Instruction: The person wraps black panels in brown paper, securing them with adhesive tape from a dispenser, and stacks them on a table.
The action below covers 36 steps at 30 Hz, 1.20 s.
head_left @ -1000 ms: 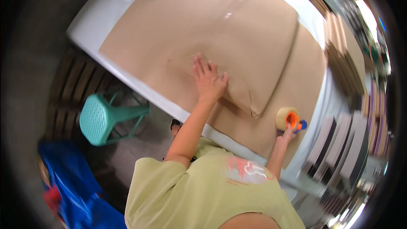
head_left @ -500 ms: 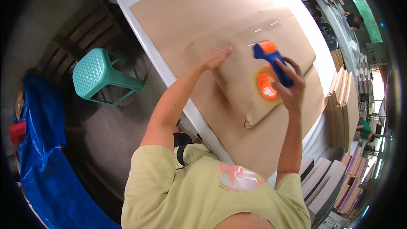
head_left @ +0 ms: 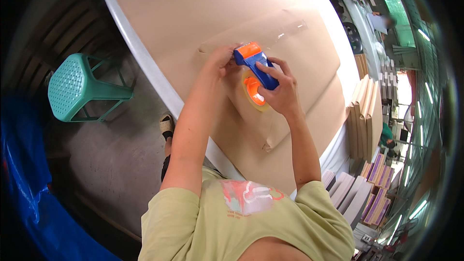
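My right hand grips a blue and orange tape dispenser with a roll of tape in it. At the dispenser's front end is my left hand. Its fingers are bent in and partly hidden, so what they pinch cannot be made out. Beneath both hands lies a flat parcel wrapped in brown paper, with folded corners. A shiny strip of clear tape runs along its far part. The parcel rests on a larger sheet of brown paper.
The paper covers much of a white-topped table. A green plastic stool stands on the floor to the left, near a blue tarp. Brown wrapped parcels and grey-white boards stand at the right. Other people are farther off.
My right hand has brought the dispenser left and turned it toward my left hand. My left hand has lifted from the parcel's edge and bent its fingers at the dispenser. The view has shifted.
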### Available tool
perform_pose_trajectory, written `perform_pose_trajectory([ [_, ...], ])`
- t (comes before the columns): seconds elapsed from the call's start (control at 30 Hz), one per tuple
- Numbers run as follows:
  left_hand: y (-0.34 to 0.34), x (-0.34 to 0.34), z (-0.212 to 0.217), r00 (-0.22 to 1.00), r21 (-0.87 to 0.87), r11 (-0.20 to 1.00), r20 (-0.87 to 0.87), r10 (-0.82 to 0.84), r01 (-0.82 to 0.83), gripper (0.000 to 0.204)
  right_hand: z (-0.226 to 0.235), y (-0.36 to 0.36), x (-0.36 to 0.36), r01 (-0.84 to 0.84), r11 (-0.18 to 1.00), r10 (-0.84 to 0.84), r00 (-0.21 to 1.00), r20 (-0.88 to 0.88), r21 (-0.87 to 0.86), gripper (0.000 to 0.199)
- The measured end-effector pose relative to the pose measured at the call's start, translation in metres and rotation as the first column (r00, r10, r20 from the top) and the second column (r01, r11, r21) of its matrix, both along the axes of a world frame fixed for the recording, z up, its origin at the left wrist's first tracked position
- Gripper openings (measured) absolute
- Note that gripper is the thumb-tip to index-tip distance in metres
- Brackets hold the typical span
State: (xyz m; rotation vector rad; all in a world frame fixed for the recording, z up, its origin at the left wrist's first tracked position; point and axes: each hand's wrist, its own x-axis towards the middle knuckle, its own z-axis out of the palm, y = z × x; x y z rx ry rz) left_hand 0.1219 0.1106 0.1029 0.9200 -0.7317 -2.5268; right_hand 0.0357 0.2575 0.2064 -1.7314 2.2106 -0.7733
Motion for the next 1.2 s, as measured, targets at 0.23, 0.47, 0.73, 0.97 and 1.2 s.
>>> perform_pose_trajectory([
  [0.23,0.007,0.002,-0.010,0.985,-0.185,0.974,-0.130,0.111,-0.134,0.024,0.018,0.073,0.004,-0.022,1.000,0.023,0.995,-0.096,0.009,0.048],
  [0.47,0.035,-0.006,-0.019,0.917,-0.861,0.394,-0.180,0.355,-0.321,0.052,0.009,0.020,-0.011,-0.114,0.988,0.130,0.979,-0.156,0.109,0.037],
  [0.73,-0.011,0.017,0.018,0.209,-0.866,0.266,0.379,0.902,0.424,0.078,0.011,-0.001,-0.017,-0.121,0.920,0.181,0.975,-0.131,0.372,0.034],
  [0.97,0.025,0.026,0.017,0.884,-0.868,-0.168,0.451,0.125,0.467,0.056,0.017,-0.008,-0.018,-0.232,0.900,0.259,0.966,-0.024,0.368,0.039],
  [1.2,-0.003,0.032,-0.024,0.630,-0.677,-0.096,0.610,0.481,0.730,0.042,0.017,0.019,-0.037,-0.246,0.879,0.270,0.963,-0.001,0.410,0.037],
])
